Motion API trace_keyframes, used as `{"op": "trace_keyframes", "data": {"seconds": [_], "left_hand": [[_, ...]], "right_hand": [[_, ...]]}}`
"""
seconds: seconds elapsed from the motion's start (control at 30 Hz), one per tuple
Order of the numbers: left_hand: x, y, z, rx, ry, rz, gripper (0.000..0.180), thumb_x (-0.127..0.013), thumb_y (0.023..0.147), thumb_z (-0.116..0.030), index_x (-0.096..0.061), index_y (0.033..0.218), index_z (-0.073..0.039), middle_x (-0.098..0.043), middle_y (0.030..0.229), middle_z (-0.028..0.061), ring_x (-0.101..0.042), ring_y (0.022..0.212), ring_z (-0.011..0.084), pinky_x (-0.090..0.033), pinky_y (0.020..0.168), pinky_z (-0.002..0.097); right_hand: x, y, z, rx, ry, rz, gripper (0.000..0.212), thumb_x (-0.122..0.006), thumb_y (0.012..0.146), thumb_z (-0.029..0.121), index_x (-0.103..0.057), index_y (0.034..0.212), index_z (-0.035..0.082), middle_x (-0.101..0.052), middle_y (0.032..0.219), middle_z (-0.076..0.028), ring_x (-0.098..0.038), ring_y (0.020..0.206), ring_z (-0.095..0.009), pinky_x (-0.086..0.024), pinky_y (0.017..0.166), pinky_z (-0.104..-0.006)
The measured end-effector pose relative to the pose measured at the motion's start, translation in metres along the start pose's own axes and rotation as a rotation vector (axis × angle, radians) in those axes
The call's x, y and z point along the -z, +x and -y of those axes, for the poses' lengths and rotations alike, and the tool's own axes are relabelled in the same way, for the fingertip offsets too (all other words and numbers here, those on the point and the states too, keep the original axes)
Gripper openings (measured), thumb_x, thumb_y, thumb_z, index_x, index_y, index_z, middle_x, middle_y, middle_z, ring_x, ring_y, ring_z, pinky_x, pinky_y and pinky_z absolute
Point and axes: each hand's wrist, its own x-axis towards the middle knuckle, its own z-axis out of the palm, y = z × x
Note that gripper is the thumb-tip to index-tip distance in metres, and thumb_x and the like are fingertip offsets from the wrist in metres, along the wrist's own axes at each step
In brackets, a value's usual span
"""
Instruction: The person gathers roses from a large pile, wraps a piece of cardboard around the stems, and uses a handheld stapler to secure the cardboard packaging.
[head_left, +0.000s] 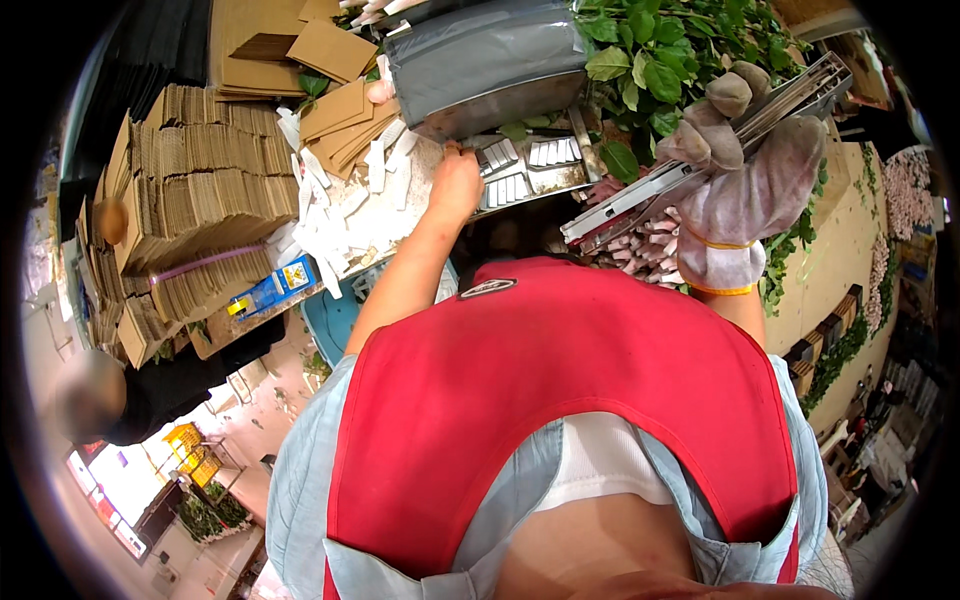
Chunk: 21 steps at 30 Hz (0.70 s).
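Note:
My right hand (755,185), in a soiled pale glove with a yellow cuff edge, is closed around a long stapler-like metal tool (640,200). The tool slants from the upper right down toward my chest. My bare left hand (457,185) has its fingers curled together at the left end of a shallow metal tray (555,180), just under the grey box (490,75). Whatever those fingertips hold is hidden. In the tray lie several short silvery strips (553,152), which look like staple strips, sorted in small groups.
Stacked folded cardboard (200,190) stands at the left, beside white paper strips (340,220) and a blue-and-yellow packet (272,287). Leafy green stems (660,60) fill the back right. Pale pink flower stems (640,250) lie under the tool. Another person (95,395) is at the far left.

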Motion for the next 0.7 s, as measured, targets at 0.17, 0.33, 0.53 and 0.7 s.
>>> {"op": "trace_keyframes", "data": {"seconds": [0.17,0.33,0.53,0.7], "left_hand": [[0.001,0.004,0.008,0.038,-0.064,0.011,0.040,-0.067,0.069,-0.002,-0.057,0.107,0.005,-0.055,0.108,0.0261,-0.055,0.103,0.0400,-0.047,0.089,0.0416],[0.005,0.002,0.009,0.071,-0.128,0.072,0.040,-0.067,0.068,-0.004,-0.055,0.105,0.005,-0.056,0.101,0.0250,-0.055,0.101,0.0391,-0.047,0.086,0.0409],[0.017,-0.004,0.001,0.075,-0.141,0.045,0.042,-0.071,0.066,-0.010,-0.054,0.101,0.005,-0.058,0.098,0.0232,-0.059,0.092,0.0351,-0.048,0.083,0.0385],[0.034,-0.030,0.014,0.264,-0.568,0.093,0.044,-0.067,0.075,-0.007,-0.049,0.113,0.005,-0.060,0.103,0.0200,-0.062,0.089,0.0237,-0.051,0.078,0.0321]], "right_hand": [[0.005,0.000,-0.002,0.006,0.064,0.025,0.060,-0.061,0.086,0.052,-0.051,0.125,0.008,-0.061,0.108,-0.003,-0.037,0.059,-0.007,-0.037,0.064,-0.0279],[0.007,0.004,-0.003,0.003,0.095,0.039,0.061,-0.058,0.087,0.054,-0.051,0.125,0.006,-0.061,0.108,-0.005,-0.041,0.062,-0.010,-0.040,0.064,-0.0308],[0.007,0.006,-0.002,0.005,0.128,0.051,0.064,-0.055,0.088,0.056,-0.051,0.124,0.003,-0.060,0.108,-0.007,-0.045,0.066,-0.013,-0.043,0.065,-0.0343],[0.006,0.006,-0.001,0.020,0.139,0.025,0.065,-0.053,0.089,0.057,-0.052,0.123,0.002,-0.059,0.107,-0.009,-0.048,0.068,-0.015,-0.045,0.065,-0.0367]]}}
